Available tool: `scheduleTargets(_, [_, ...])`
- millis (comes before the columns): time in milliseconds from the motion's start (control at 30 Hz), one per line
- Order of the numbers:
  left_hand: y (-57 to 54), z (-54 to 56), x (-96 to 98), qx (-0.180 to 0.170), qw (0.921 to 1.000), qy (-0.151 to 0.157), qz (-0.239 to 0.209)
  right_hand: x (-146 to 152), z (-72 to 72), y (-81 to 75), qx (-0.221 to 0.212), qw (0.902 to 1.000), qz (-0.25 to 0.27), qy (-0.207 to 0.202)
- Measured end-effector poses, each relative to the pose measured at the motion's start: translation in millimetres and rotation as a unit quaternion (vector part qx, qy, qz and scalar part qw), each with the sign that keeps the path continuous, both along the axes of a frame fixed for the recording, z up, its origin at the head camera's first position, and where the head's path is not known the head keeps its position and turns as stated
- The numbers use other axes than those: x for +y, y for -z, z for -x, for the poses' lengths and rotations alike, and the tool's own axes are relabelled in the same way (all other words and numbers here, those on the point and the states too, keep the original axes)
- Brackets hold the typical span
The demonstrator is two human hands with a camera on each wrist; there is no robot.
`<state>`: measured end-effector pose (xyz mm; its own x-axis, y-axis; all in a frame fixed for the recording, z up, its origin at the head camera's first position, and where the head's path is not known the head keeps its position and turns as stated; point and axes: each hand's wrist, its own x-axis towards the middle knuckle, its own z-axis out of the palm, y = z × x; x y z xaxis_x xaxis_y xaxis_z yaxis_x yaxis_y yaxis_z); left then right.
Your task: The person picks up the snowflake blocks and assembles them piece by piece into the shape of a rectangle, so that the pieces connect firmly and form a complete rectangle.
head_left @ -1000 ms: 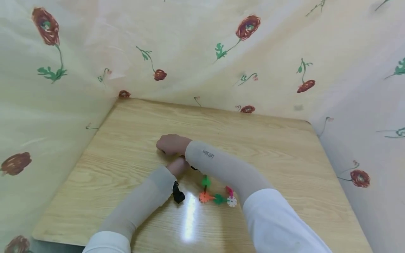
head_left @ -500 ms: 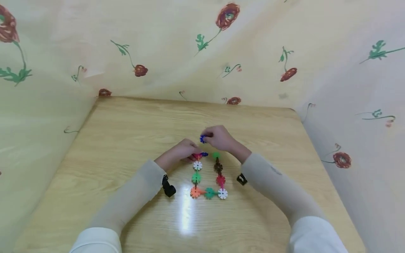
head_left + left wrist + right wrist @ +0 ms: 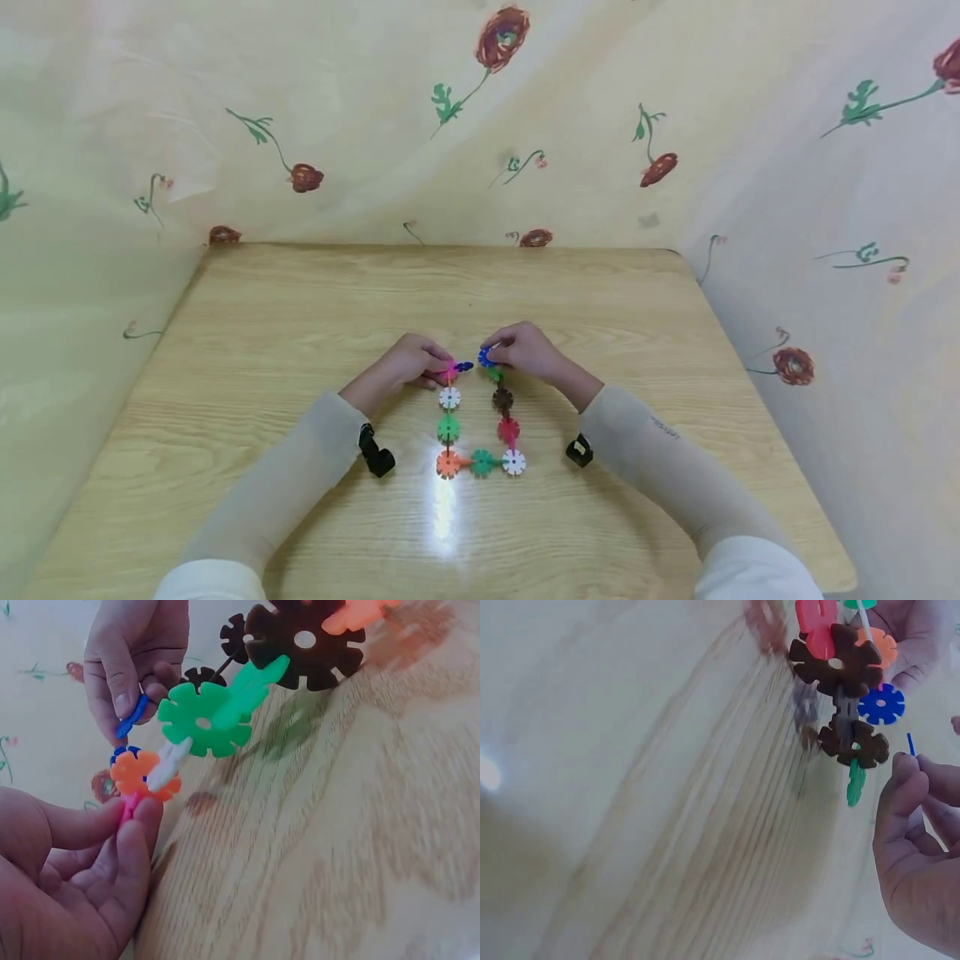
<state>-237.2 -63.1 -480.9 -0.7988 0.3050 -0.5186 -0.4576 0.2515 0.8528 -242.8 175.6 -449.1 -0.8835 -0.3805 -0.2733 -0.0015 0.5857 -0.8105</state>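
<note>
A U-shaped chain of notched plastic discs lies on the table, its base an orange disc [image 3: 448, 464], a teal disc [image 3: 482, 463] and a white disc [image 3: 513, 462]. At its far left end my left hand [image 3: 408, 362] pinches a pink disc [image 3: 129, 814] between thumb and fingers. Attached there is a dark blue disc [image 3: 882, 704], standing out toward the right. My right hand [image 3: 531, 350] pinches another blue disc [image 3: 486, 357] by its edge, seen edge-on in the right wrist view. That disc is right above the green disc [image 3: 856, 782] ending the chain's right side.
Wood-grain table [image 3: 337, 283] surrounds the chain. Flower-printed cloth [image 3: 405, 75] hangs behind and along both sides. Black wrist-camera mounts [image 3: 375, 454] jut inward from both sleeves, close to the chain.
My right arm, earlier crossed over the left, has swung back right with a blue disc and lowered it toward the green end. My left hand stays at the pink end. The head view has shifted.
</note>
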Motion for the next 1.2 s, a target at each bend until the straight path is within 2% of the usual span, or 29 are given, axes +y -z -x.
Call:
scheduleTargets(267, [2.2, 0.7, -5.6, -0.009, 0.9996, -0.011, -0.022, -12, 2.5, -1.6, -0.013, 0.9998, -0.002, -0.011])
scheduleTargets(433, [1.5, 0.0, -6.5, -0.005, 0.9993, -0.017, -0.034, -14, 3.3, -0.8, -0.014, 0.9998, -0.002, 0.013])
scheduleTargets(767, [3.6, -1.3, -8.8, -0.006, 0.9983, -0.032, -0.048, -24, 3.8, 4.9, -0.06, 0.9973, 0.033, 0.027])
scheduleTargets(1033, [2.5, -5.4, -3.4, -0.007, 0.9951, -0.078, -0.06, -31, -0.9, 4.1, -0.051, 0.9969, 0.036, 0.048])
scheduleTargets(1133, [2.9, -5.9, -2.8, -0.004, 0.9946, -0.082, -0.063, -29, 0.1, 2.6, -0.057, 0.9974, 0.027, 0.036])
scheduleTargets(1200, [2.3, -5.7, -3.3, -0.002, 0.9954, -0.077, -0.057, -26, 1.5, -1.2, -0.041, 0.999, 0.005, 0.019])
